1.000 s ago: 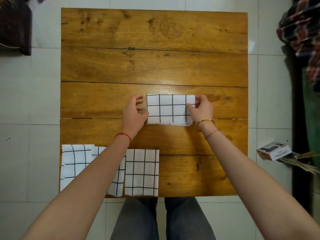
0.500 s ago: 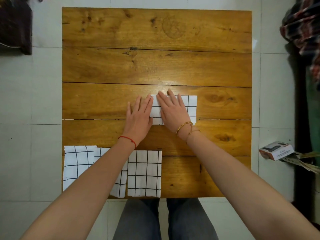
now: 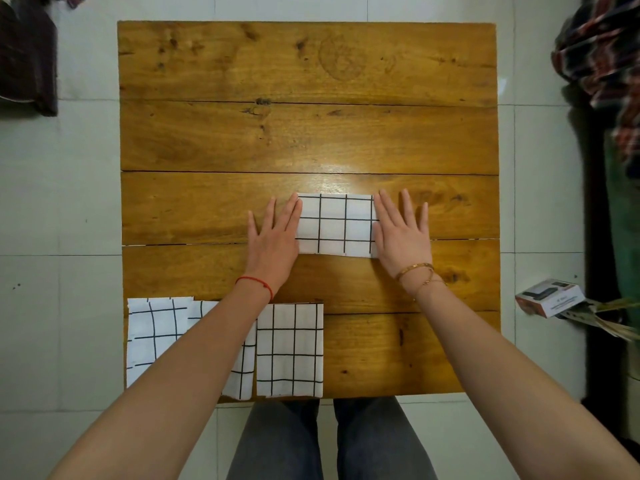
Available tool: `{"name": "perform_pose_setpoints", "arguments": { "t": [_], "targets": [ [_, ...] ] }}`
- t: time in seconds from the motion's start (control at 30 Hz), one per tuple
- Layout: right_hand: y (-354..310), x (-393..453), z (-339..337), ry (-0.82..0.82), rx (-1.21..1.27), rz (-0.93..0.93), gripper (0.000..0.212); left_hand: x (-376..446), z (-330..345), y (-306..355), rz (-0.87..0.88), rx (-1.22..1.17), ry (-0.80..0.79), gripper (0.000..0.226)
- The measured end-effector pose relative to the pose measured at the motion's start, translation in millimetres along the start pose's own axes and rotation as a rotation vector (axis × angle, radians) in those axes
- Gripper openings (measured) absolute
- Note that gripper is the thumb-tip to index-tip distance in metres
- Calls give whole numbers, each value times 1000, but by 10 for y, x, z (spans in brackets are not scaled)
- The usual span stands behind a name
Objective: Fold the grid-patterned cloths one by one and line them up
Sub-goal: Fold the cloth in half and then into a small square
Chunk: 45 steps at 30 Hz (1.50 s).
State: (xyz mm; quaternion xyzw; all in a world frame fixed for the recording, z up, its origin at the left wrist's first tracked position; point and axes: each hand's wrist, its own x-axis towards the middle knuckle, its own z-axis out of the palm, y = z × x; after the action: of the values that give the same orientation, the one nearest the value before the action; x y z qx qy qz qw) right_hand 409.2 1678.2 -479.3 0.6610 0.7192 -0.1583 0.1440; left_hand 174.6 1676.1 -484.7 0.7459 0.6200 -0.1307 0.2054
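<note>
Your left hand and right hand lie flat with fingers straight, flanking the folded cloth at the table's middle, gripping nothing. It looks light, soft and floppy; pinch both short edges so the layers stay together.

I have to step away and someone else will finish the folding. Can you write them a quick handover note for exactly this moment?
Left hand: open, flat at the left edge of the folded cloth mid-table.
Right hand: open, flat at its right edge.
Three folded grid cloths are lined up along the near edge of the wooden table: left cloth, middle cloth partly under the left forearm, right cloth.
Done: three placed; the fourth looks folded.
Left: move it into the row, probably right of the third. No unfolded cloths are in view.
</note>
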Motion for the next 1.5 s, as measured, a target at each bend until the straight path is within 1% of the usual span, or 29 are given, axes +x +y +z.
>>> {"name": "perform_pose_setpoints", "arguments": {
  "t": [0.13,0.2,0.33,0.4,0.53,0.7,0.8,0.93,1.2,1.3,1.33,1.4,1.5],
  "targets": [
    [-65,-11,-17,5,63,40,55,-16,-14,16,-1,-11,-5,74],
    [-149,-59,-42,29,112,23,56,-49,-33,37,8,-18,6,73],
    [-383,-269,-51,26,60,-154,59,-260,8,68,94,35,111,67],
    [-507,-352,-22,5,67,-213,60,-401,62,75,112,38,130,64],
    [-684,-421,45,-54,78,-257,54,-621,157,75,99,44,95,64],
    [-820,-449,88,-88,26,-318,54,-715,228,91,42,37,15,64],
    [-832,-462,138,-119,-3,-308,55,-725,240,103,19,25,-11,64],
    [-734,-529,184,-114,-64,-293,56,-732,239,126,-3,36,-18,66],
    [14,-847,285,-115,-89,-108,56,-721,234,200,-41,17,-48,69],
    [126,-886,266,-136,-71,-114,58,-727,225,223,-50,13,-52,68],
    [122,-870,237,-110,-46,-120,58,-722,222,235,-48,0,-48,68],
    [85,-810,149,5,42,-103,53,-709,209,246,-52,-51,-8,65],
    [42,-614,-5,195,199,-29,33,-673,180,243,-103,-150,160,54]
  ]
}}
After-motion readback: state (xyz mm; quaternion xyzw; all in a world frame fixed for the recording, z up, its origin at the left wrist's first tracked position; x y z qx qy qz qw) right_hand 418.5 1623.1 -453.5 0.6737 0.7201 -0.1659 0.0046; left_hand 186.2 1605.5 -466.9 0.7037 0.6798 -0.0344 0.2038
